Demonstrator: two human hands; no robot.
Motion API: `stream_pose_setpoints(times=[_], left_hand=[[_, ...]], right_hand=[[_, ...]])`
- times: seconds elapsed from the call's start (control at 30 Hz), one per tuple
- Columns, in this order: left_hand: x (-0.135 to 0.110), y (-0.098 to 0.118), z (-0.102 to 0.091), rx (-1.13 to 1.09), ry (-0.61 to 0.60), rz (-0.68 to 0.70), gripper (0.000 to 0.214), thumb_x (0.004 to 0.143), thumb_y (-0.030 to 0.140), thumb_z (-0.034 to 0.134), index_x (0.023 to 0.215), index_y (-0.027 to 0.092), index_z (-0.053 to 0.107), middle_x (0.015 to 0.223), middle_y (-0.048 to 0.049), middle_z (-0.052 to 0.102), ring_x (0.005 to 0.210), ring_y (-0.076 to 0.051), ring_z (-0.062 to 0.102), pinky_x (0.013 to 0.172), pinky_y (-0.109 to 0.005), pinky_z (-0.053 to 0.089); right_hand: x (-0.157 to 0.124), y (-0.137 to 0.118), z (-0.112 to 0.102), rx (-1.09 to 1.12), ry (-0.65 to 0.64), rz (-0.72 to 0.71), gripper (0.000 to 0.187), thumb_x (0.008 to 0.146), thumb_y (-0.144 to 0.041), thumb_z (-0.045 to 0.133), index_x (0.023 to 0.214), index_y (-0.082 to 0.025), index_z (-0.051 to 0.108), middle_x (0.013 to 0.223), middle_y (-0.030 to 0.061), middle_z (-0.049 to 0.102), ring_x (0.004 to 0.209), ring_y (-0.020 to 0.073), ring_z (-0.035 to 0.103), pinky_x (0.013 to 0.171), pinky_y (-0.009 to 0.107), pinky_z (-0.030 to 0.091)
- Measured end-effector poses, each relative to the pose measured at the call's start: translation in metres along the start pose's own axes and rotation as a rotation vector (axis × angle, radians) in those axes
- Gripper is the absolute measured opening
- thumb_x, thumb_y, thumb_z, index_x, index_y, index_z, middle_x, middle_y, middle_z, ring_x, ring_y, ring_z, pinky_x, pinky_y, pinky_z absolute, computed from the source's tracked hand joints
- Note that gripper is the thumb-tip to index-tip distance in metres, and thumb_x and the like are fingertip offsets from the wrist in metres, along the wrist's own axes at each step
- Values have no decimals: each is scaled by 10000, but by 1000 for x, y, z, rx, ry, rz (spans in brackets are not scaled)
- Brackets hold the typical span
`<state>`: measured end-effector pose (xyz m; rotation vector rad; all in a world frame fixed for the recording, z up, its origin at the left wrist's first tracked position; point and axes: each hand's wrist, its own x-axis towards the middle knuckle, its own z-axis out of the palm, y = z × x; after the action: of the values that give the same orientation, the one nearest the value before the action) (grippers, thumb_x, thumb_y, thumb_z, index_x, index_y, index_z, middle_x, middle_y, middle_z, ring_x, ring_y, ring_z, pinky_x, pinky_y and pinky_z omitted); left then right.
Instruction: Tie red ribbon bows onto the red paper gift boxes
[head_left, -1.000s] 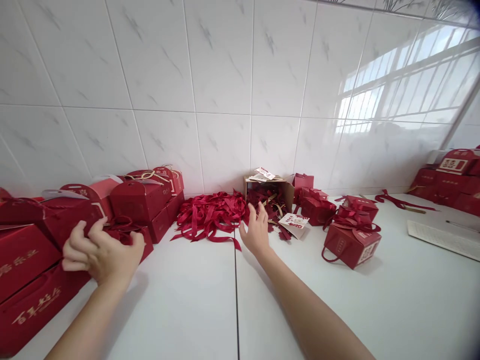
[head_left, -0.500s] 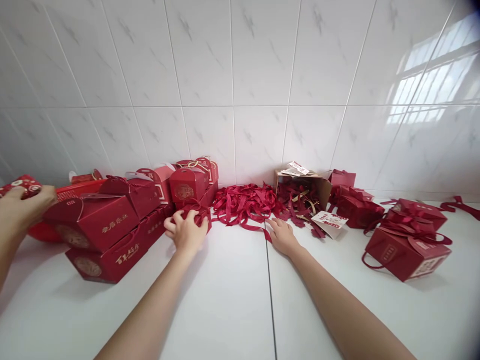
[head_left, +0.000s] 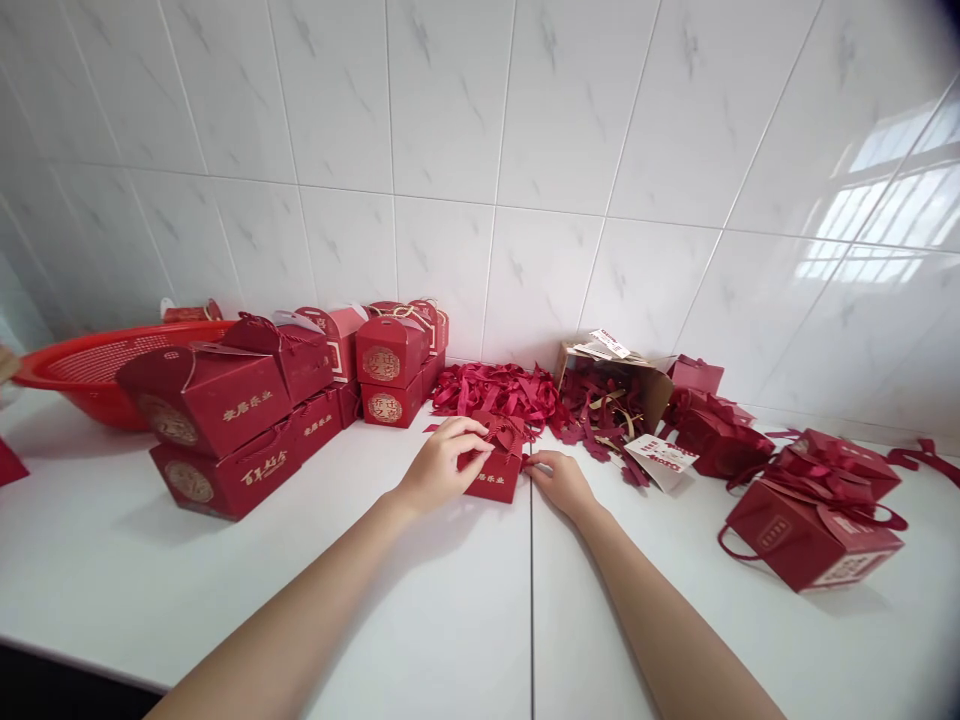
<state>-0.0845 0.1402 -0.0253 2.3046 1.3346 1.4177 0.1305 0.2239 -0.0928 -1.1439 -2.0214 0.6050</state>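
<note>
My left hand [head_left: 439, 462] grips a small red gift box [head_left: 496, 470] with gold lettering, which rests on the white counter [head_left: 420, 610] near the middle. My right hand [head_left: 559, 478] lies on the counter just right of that box, its fingertips pinching the end of a red ribbon [head_left: 541, 459] at the box's edge. Behind them lies a heap of red ribbons [head_left: 495, 388].
Stacked red gift boxes [head_left: 225, 420] stand at the left, with a red plastic basket [head_left: 82, 370] behind them. A tipped brown carton [head_left: 622, 375] of ribbons and tags sits against the tiled wall. More red boxes [head_left: 810, 515] lie at the right.
My left hand has carried the small red box from beside the left stack to the counter's middle. My right hand has stayed by the ribbons. The view has swung left; another person's hand has left the frame.
</note>
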Motion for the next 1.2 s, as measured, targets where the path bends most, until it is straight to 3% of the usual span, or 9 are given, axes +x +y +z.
stream_pose_setpoints(times=[0.1,0.2,0.3,0.4,0.57,0.7,0.9,1.03,1.2], left_hand=[[2,0,-6,-71,71,-74,165,834,291,514,829,184,639,749,-34,653,671,-155,617,696,-303,510],[3,-1,-8,-92,142,-159,256,893,356,421,839,172,591,579,21,551,444,-108,471,488,-247,424],[3,-2,-6,-42,228,-189,244,880,394,459,824,183,568,749,-20,590,695,-159,555,676,-295,471],[1,-4,1,37,228,-174,216,792,392,610,904,211,578,975,-44,582,977,-221,503,918,-389,405],[-3,-12,13,105,159,-185,263,774,357,626,969,224,509,1071,-61,527,1071,-252,427,978,-452,358],[-6,-19,17,97,44,-192,416,747,353,661,1082,230,447,1143,-72,499,1125,-261,428,989,-458,366],[-7,-23,16,75,-62,-162,598,713,311,699,1223,233,398,1298,-95,427,1263,-285,359,1086,-489,275],[-8,-26,13,26,-95,-195,736,677,235,698,1319,234,338,1375,-115,373,1321,-328,306,1101,-546,236],[-12,-38,16,-118,-114,-280,884,582,92,638,1384,239,296,1427,-121,334,1352,-378,251,1109,-585,198]], right_hand=[[3,5,2,140,152,78,188,740,-351,567,743,-196,673,919,65,690,916,235,599,875,338,416],[5,10,-2,313,286,183,312,725,-479,546,704,-175,611,784,69,657,785,227,583,764,339,430],[5,12,-9,515,333,252,348,694,-525,549,668,-178,560,683,42,616,665,188,553,656,302,426],[4,6,-13,705,317,275,298,658,-477,542,572,-194,509,589,21,565,625,174,540,631,289,431],[1,-12,-10,938,116,257,220,589,-351,519,441,-195,472,585,61,603,658,201,570,664,322,458],[-1,-19,-9,1034,51,250,194,543,-257,563,650,-143,678,856,95,704,723,198,564,683,319,438],[6,-18,-15,1168,233,285,332,576,-268,614,892,-216,700,992,21,693,771,157,543,729,290,410],[12,-18,-14,1240,387,358,174,626,-307,631,785,-241,656,968,-20,687,853,151,566,711,263,416],[17,-28,-20,1298,470,438,79,688,-266,627,675,-195,594,761,-4,689,681,121,585,618,235,420]])
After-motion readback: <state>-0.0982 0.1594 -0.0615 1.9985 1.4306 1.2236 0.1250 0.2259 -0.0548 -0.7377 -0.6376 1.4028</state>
